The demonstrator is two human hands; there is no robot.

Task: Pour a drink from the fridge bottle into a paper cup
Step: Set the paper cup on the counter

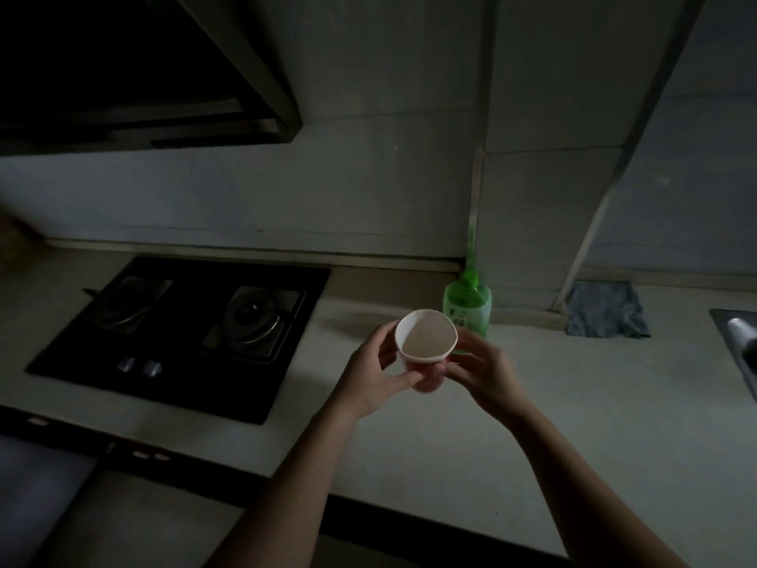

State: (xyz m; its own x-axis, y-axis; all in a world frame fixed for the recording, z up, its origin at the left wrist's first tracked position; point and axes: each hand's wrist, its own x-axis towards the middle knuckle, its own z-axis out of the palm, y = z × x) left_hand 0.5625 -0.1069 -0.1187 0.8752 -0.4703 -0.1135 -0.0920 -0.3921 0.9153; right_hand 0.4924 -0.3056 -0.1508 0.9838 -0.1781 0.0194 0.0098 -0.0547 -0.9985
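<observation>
Dim light, head view only.

I see both hands raised over the pale stone countertop (532, 424), around its middle. They hold a small white paper cup (424, 338) between them, mouth up toward the camera. Its rim is slightly squashed out of round, and the pale inside shows down to the bottom.

My left hand (375, 377) curls round the cup's left side, with its fingers under the lower wall. My right hand (479, 371) grips the right side, fingertips pinching low near the base. I cannot tell whether the cup's base touches the countertop.

A green plastic bottle with a green cap (471, 305) stands upright just behind the cup, toward the back edge, close to the tiled wall corner. The cap is on. My right fingers overlap its lower part in view; I cannot tell if they touch.

- Left part of the countertop: black two-burner gas hob (184, 334), knobs at its front.
- Above it: dark range hood (123, 75).
- Back right: crumpled grey-blue cloth (604, 309) against the wall.
- Right edge: steel sink (737, 338), partly in frame.
</observation>
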